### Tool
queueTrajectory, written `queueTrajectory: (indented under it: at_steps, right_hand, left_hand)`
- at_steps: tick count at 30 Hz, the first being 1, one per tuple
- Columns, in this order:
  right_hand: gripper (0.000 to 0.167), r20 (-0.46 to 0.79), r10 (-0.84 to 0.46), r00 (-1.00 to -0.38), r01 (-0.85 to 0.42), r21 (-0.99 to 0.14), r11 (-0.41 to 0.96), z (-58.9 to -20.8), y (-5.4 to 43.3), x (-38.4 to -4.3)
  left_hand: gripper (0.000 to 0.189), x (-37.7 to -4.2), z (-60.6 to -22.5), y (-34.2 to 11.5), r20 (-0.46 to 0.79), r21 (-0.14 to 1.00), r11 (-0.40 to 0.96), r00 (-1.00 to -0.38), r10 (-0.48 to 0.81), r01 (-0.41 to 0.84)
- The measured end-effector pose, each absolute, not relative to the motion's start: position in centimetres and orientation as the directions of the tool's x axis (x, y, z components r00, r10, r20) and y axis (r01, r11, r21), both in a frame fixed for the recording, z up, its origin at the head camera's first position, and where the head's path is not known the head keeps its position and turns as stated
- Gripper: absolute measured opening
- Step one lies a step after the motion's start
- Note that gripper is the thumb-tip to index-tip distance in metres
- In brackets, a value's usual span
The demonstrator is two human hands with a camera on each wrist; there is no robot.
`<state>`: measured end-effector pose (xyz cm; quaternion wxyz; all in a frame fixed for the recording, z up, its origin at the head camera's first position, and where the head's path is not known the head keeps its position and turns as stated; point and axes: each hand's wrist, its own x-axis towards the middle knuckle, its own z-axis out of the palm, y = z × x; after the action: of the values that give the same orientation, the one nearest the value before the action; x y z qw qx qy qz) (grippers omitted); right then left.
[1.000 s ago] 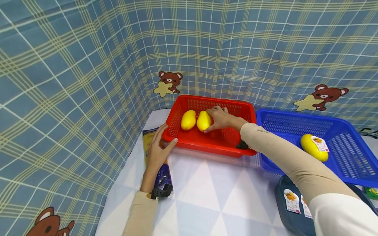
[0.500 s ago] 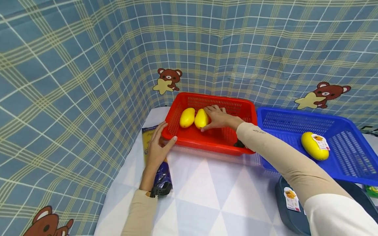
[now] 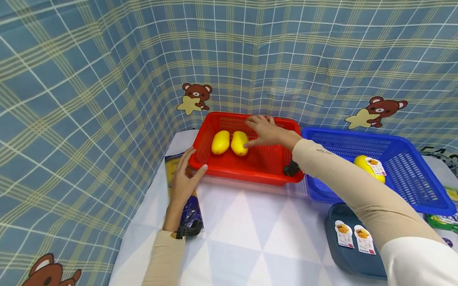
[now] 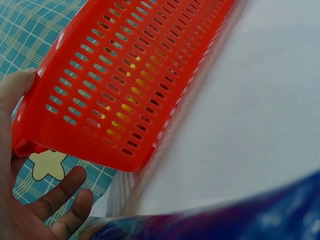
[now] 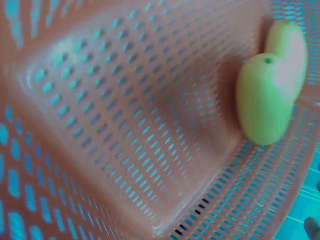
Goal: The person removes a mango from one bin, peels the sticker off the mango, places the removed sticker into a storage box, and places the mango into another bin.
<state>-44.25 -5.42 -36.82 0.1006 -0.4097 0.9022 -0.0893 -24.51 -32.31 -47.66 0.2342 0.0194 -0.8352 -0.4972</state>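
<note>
Two yellow mangoes (image 3: 220, 142) (image 3: 239, 143) lie side by side in the left half of a red plastic basket (image 3: 247, 174). Spread wide, my right hand (image 3: 265, 130) hovers over the basket, its thumb overlapping the right mango's edge in the head view. The right wrist view shows both mangoes (image 5: 265, 100) with no fingers around them. At the basket's front left corner is my left hand (image 3: 183, 180), fingers extended along the side and thumb at the front. In the left wrist view, the thumb (image 4: 22, 82) touches the red rim while two fingertips stand apart from the wall.
A blue basket (image 3: 422, 174) on the right holds a mango (image 3: 370, 169) with a label. In front of it, a dark tub (image 3: 343, 262) bears mango labels. A yellow and purple packet (image 3: 191, 212) lies under the left forearm. Plaid cloth (image 3: 236, 59) walls the back and left.
My right hand has come off the right mango, shifting up and slightly right with the fingers opened. The mango stays beside the other. My left hand keeps its place at the basket corner.
</note>
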Motion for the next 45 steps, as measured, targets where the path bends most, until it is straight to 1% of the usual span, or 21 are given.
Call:
queueTrajectory:
  at_steps: [4,7,11,14,20,26,36,41,45]
  right_hand:
    - [0.086,-0.073,-0.75,-0.657,-0.712,-0.264,0.65,-35.1,-3.2,-43.2]
    - [0.08,-0.021,-0.746,-0.666,-0.716,-0.262,0.647,-33.9,-1.4,-42.3]
    - [0.075,0.048,-0.746,-0.664,-0.728,-0.266,0.632,-32.8,1.3,-41.0]
    - [0.073,0.064,-0.744,-0.665,-0.729,-0.272,0.628,-32.4,3.3,-39.9]
    - [0.067,0.11,-0.731,-0.673,-0.722,-0.31,0.619,-32.6,7.1,-37.6]
    - [0.065,0.15,-0.703,-0.695,-0.708,-0.315,0.632,-33.4,10.9,-35.8]
    - [0.063,0.157,-0.621,-0.768,-0.633,-0.338,0.697,-34.3,17.6,-32.8]
    - [0.06,0.146,-0.564,-0.813,-0.576,-0.347,0.74,-34.7,20.8,-31.3]
    - [0.059,0.159,-0.527,-0.835,-0.548,-0.34,0.765,-35.0,23.5,-30.4]
  left_hand:
    - [0.068,-24.4,-47.6,-32.0,0.375,0.838,0.504,-0.891,-0.256,0.208]
    - [0.068,-24.5,-47.5,-31.9,0.371,0.839,0.506,-0.891,-0.261,0.201]
    - [0.068,-24.5,-47.3,-31.8,0.371,0.842,0.5,-0.889,-0.266,0.202]
    - [0.067,-24.4,-47.4,-31.7,0.363,0.847,0.494,-0.893,-0.266,0.197]
    - [0.067,-24.1,-47.7,-31.5,0.334,0.859,0.482,-0.903,-0.271,0.173]
    - [0.066,-24.1,-47.5,-31.2,0.307,0.868,0.477,-0.907,-0.289,0.142]
    - [0.068,-24.1,-47.2,-31.1,0.27,0.867,0.49,-0.911,-0.311,0.09]
    - [0.068,-23.9,-47.2,-30.9,0.263,0.87,0.486,-0.91,-0.322,0.08]
    - [0.068,-24.1,-47.4,-30.6,0.271,0.868,0.49,-0.905,-0.329,0.082]
